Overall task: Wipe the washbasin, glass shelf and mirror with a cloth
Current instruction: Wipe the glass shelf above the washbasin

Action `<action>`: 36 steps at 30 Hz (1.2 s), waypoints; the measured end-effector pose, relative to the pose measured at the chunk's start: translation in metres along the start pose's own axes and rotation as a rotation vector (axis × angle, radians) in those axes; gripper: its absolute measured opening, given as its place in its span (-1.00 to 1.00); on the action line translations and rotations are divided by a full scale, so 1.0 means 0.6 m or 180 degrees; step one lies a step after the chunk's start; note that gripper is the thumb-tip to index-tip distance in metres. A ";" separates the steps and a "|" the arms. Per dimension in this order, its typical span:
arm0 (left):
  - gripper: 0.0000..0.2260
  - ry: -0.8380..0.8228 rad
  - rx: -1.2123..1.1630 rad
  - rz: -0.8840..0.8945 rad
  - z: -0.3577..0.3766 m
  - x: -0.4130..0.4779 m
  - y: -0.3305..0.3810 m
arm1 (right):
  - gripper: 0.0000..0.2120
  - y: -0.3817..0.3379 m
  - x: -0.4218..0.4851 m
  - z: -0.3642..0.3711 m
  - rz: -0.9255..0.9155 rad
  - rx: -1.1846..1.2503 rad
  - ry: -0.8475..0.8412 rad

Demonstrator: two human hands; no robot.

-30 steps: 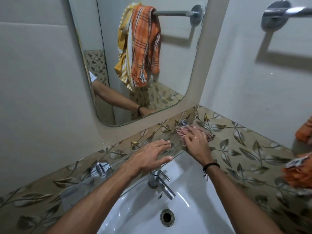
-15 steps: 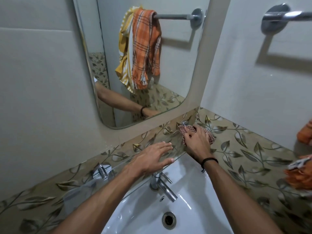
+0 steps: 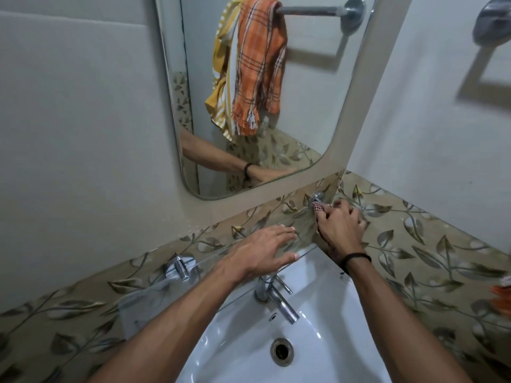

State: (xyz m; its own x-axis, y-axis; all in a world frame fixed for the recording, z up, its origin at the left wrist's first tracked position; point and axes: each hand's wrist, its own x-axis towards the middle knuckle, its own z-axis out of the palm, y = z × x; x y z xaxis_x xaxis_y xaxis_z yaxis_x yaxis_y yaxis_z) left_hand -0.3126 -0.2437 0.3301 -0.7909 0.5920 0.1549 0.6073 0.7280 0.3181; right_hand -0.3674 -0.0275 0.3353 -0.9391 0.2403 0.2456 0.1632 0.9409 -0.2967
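A clear glass shelf runs along the leaf-patterned tiles above the white washbasin. My left hand lies flat on the shelf with straight fingers, just above the tap. My right hand grips a red-and-white checked cloth at the shelf's right end, against its chrome bracket in the corner. Most of the cloth is hidden under that hand. The mirror hangs above and reflects my right forearm.
A chrome tap stands at the basin's back rim, with the drain below it. Another shelf bracket sits at the left. The mirror reflects orange and yellow towels on a rail. An orange cloth shows at the right edge.
My right hand has pushed the cloth farther right into the corner and has bunched it up. My left hand has stayed flat on the shelf.
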 end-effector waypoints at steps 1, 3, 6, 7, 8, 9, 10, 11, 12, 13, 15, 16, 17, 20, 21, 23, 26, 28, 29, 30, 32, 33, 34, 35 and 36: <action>-0.44 0.0013 -0.0008 0.0003 -0.001 0.001 -0.001 | -0.63 -0.006 0.009 0.001 -0.0040 -0.0027 -0.0018; -0.44 0.0016 -0.0023 -0.0003 -0.002 0.002 -0.003 | -0.64 -0.008 0.013 0.003 -0.0118 -0.0020 -0.0001; -0.44 0.0004 0.0000 -0.0018 -0.002 0.001 -0.001 | -0.65 0.004 -0.012 0.009 -0.0283 0.0116 0.0051; -0.44 0.0002 -0.0003 -0.0033 -0.002 0.001 -0.001 | -0.65 0.006 -0.024 0.011 -0.0332 0.0134 0.0082; -0.44 0.0006 -0.0011 -0.0041 -0.002 0.001 0.000 | -0.66 0.007 -0.031 0.011 -0.0354 0.0125 0.0119; -0.44 -0.0001 -0.0014 -0.0031 -0.001 0.001 0.001 | -0.65 0.010 -0.032 0.012 -0.0366 0.0115 0.0151; -0.44 -0.0016 -0.0006 -0.0020 -0.001 0.000 0.002 | -0.63 0.012 -0.027 0.013 -0.0381 0.0096 0.0166; -0.45 -0.0034 0.0006 -0.0018 -0.001 0.000 0.003 | -0.62 0.015 -0.017 0.011 -0.0370 0.0079 0.0109; -0.45 -0.0052 0.0016 -0.0027 -0.002 0.000 0.005 | -0.61 0.015 -0.006 0.007 -0.0339 0.0081 -0.0012; -0.46 -0.0057 0.0026 -0.0044 -0.004 -0.001 0.005 | -0.60 0.014 0.004 0.004 -0.0315 0.0096 -0.0125; -0.46 -0.0041 0.0049 -0.0068 -0.007 -0.002 0.002 | -0.58 0.014 0.008 0.008 -0.0318 0.0171 -0.0188; -0.46 -0.0034 0.0054 -0.0071 -0.007 -0.004 0.002 | -0.56 0.015 0.000 0.014 -0.0300 0.0263 -0.0161; -0.46 -0.0037 0.0055 -0.0069 -0.007 -0.004 0.003 | -0.55 0.018 -0.012 0.022 -0.0272 0.0395 -0.0118; -0.45 -0.0020 0.0051 -0.0048 -0.006 -0.004 0.005 | -0.53 0.030 -0.027 0.036 -0.0224 0.0651 -0.0052; -0.45 -0.0020 0.0041 -0.0044 -0.005 -0.004 0.005 | -0.52 0.032 -0.019 0.034 -0.0212 0.0612 -0.0132; -0.45 -0.0056 0.0038 -0.0050 -0.004 -0.004 0.005 | -0.52 0.038 0.008 0.026 -0.0148 0.0484 -0.0400; -0.46 -0.0102 0.0066 -0.0101 -0.010 -0.004 0.009 | -0.52 0.060 0.056 0.009 -0.0239 0.0229 -0.0664; -0.46 -0.0127 0.0024 -0.0122 -0.011 -0.004 0.011 | -0.51 0.074 0.082 -0.003 -0.0338 0.0077 -0.0878; -0.46 -0.0130 0.0008 -0.0126 -0.011 -0.004 0.012 | -0.51 0.080 0.091 -0.008 -0.0367 0.0030 -0.0978; -0.47 -0.0139 -0.0004 -0.0133 -0.012 -0.005 0.014 | -0.51 0.084 0.098 -0.009 -0.0354 0.0036 -0.1035; -0.47 -0.0158 -0.0011 -0.0157 -0.015 -0.006 0.015 | -0.52 0.087 0.104 0.002 -0.0234 0.0198 -0.0881; -0.47 -0.0164 -0.0015 -0.0168 -0.015 -0.006 0.014 | -0.52 0.087 0.100 0.013 -0.0151 0.0350 -0.0668; -0.47 -0.0161 -0.0018 -0.0174 -0.015 -0.007 0.014 | -0.52 0.086 0.092 0.027 -0.0027 0.0594 -0.0412; -0.47 -0.0154 -0.0025 -0.0174 -0.013 -0.006 0.012 | -0.50 0.080 0.080 0.036 0.0152 0.0961 -0.0162; -0.46 -0.0146 -0.0037 -0.0172 -0.011 -0.006 0.010 | -0.47 0.069 0.064 0.041 0.0402 0.1476 0.0067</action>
State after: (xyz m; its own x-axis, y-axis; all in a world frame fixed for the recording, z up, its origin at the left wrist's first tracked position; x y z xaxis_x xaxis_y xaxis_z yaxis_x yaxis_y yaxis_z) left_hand -0.3068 -0.2435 0.3376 -0.8180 0.5675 0.0943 0.5628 0.7554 0.3357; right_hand -0.4041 0.0150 0.3094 -0.9135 0.3553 0.1983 0.1192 0.6996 -0.7045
